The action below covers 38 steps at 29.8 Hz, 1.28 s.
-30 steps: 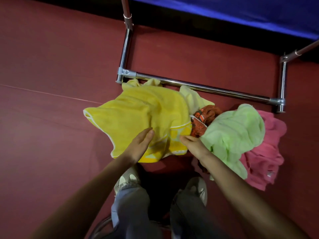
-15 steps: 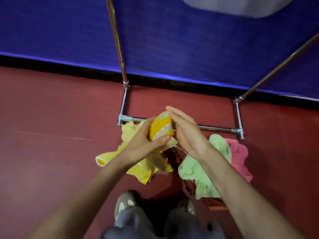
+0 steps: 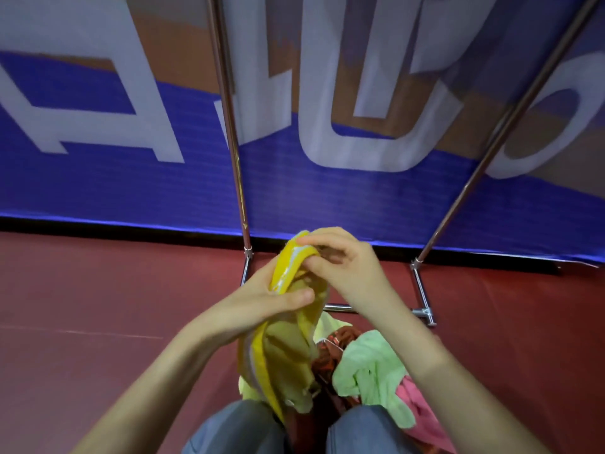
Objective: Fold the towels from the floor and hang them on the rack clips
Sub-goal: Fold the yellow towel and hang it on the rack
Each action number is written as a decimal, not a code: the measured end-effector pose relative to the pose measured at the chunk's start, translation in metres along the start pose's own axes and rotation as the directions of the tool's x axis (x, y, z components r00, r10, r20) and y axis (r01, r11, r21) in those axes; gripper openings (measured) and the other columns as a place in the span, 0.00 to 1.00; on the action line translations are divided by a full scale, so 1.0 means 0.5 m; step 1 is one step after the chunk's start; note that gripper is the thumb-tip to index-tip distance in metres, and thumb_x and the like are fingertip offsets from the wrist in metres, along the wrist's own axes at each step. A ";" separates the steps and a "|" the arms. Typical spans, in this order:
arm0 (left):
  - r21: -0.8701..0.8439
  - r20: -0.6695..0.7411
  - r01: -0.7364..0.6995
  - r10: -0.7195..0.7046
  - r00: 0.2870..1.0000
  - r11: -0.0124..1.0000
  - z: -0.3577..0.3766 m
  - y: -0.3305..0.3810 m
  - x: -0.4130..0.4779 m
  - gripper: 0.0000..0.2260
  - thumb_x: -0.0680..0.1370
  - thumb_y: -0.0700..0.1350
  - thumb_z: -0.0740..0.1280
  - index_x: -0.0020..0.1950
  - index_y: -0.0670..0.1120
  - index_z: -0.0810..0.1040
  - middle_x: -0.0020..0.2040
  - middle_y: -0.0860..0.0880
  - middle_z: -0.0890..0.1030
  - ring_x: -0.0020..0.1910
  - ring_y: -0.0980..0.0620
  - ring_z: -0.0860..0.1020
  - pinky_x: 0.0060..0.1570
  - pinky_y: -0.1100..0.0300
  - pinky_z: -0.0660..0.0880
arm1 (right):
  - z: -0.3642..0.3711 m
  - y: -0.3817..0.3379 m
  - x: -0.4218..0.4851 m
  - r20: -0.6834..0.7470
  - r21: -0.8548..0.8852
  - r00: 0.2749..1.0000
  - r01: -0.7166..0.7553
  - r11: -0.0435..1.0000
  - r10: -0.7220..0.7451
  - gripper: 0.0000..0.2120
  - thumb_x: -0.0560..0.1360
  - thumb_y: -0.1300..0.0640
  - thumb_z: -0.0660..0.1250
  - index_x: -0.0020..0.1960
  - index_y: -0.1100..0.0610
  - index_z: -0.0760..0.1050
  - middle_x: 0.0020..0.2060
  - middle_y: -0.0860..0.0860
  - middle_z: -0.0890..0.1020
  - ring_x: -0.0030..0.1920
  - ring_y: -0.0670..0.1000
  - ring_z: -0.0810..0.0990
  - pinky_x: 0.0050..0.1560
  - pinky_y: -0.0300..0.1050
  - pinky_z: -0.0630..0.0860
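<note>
The yellow terry towel with a pale stripe (image 3: 288,355) hangs limp in front of the chrome rack base bar (image 3: 422,311). The left grip (image 3: 262,303) and right grip (image 3: 347,267) pinch its top edge. Light and floppy, it likely handles best by its corners.

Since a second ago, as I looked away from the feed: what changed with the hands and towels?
The yellow towel was lifted from the floor, bunched: left hand and right hand now grip its striped edge. Green towel, pink towel and orange towel stayed heaped by the rack.
</note>
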<state>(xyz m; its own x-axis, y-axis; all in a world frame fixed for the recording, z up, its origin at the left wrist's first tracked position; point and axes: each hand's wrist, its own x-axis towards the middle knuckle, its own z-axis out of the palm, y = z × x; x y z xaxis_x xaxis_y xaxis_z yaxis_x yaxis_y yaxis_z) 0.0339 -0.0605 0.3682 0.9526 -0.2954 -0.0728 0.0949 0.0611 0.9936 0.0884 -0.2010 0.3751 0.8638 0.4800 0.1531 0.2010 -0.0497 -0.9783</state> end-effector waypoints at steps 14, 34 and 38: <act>0.507 -0.287 -0.028 0.199 0.937 0.861 0.080 0.068 -0.080 0.19 0.63 0.66 0.62 0.50 0.60 0.70 0.45 0.59 0.81 0.47 0.58 0.80 0.52 0.52 0.76 | -0.045 -0.173 -0.064 0.071 -0.380 0.997 -0.010 0.925 0.040 0.16 0.74 0.58 0.64 0.39 0.72 0.73 0.30 0.55 0.68 0.32 0.46 0.65 0.32 0.40 0.62; 0.464 -0.383 -0.129 0.330 0.863 0.876 0.097 0.047 -0.047 0.20 0.72 0.52 0.60 0.34 0.34 0.69 0.29 0.45 0.67 0.30 0.52 0.65 0.31 0.58 0.62 | -0.124 -0.276 -0.069 -0.095 -0.145 0.993 -0.087 0.986 0.073 0.13 0.72 0.55 0.66 0.42 0.67 0.79 0.30 0.53 0.80 0.33 0.46 0.78 0.35 0.37 0.75; 0.415 -0.372 -0.073 0.243 0.896 0.907 0.065 0.048 -0.049 0.17 0.75 0.48 0.64 0.30 0.41 0.68 0.28 0.48 0.64 0.26 0.57 0.62 0.28 0.61 0.60 | -0.173 -0.287 -0.062 -0.192 -0.082 0.980 -0.072 0.994 0.055 0.12 0.72 0.53 0.66 0.40 0.61 0.80 0.30 0.51 0.83 0.32 0.46 0.80 0.35 0.37 0.76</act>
<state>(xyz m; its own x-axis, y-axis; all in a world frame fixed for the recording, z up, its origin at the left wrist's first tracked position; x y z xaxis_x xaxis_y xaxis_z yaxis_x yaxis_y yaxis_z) 0.0033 -0.0826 0.3965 0.9841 0.1046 0.1438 -0.1038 -0.3186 0.9422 0.0725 -0.2844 0.5228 0.9461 0.2994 0.1231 0.1756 -0.1552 -0.9721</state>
